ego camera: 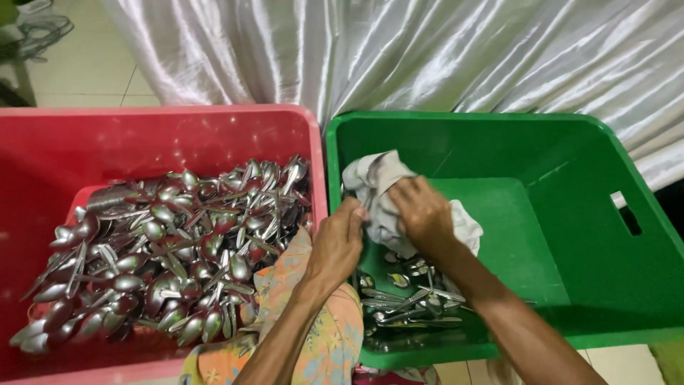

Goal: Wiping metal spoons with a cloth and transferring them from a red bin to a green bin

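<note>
A grey-white cloth (385,196) was gripped by both hands over the green crate (584,214): the left hand (340,239) was closed on its edge at 9 o'clock, the right hand (422,212) was pressed closed on top, probably around a spoon being wiped. Two crates were counted. A big heap of spoons (171,249), far too many to count, was kept in the red crate (142,135); perhaps a dozen wiped spoons (410,303) were laid at 6 o'clock of the cloth.

Shiny white satin drape (427,50) hangs over pale tiled floor (92,64).
</note>
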